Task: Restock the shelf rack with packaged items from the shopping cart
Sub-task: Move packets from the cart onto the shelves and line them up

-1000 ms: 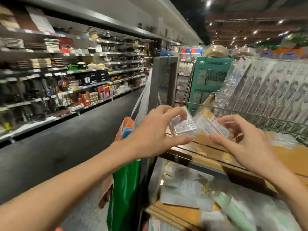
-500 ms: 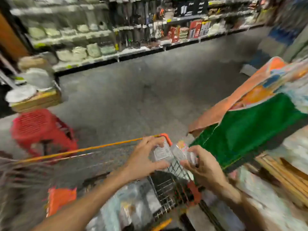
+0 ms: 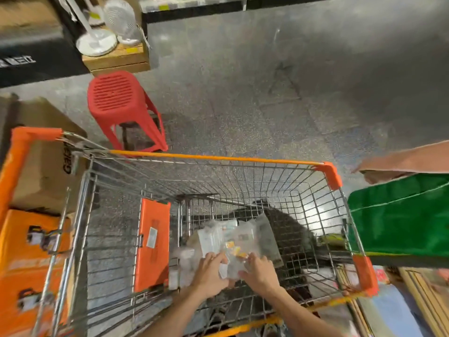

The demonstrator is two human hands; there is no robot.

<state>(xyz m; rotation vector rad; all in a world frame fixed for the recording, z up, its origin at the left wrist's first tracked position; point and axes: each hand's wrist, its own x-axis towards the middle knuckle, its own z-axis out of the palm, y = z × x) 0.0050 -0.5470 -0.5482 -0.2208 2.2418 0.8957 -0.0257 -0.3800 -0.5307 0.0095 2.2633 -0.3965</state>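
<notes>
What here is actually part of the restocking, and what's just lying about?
Part of the job: shopping cart; packets inside it.
Lying about: red stool; cardboard box; white fans; green bag.

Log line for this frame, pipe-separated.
stage: both hands in shopping cart | left hand: holds packets | right hand: holds packets
</notes>
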